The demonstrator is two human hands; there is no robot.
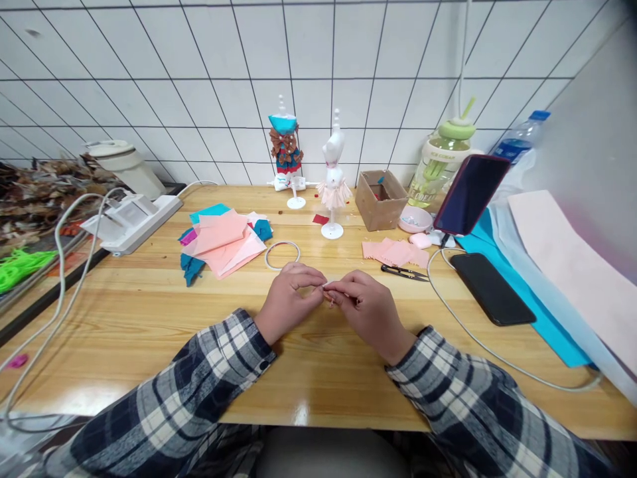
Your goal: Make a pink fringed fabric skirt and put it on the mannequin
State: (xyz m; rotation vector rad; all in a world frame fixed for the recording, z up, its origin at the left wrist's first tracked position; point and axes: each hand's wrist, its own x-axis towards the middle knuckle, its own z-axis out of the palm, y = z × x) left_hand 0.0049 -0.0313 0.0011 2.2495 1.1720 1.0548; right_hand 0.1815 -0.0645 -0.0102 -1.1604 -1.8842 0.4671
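My left hand and my right hand meet above the middle of the table, fingertips pinched together. Between them is a small pale pink piece, paper or cloth, mostly hidden by the fingers. Behind my hands stands a small white mannequin on a round base, with a pleated pale pink skirt at its waist. Pink pieces with jagged edges lie to the right, beside black thread snips. A white ring, perhaps a roll of tape, rests left of the mannequin's base.
A second mannequin wears blue and brown. Folded pink sheets lie at left, near a white power strip. A cardboard box, a drink bottle, a propped phone and a flat phone occupy the right, with a cable.
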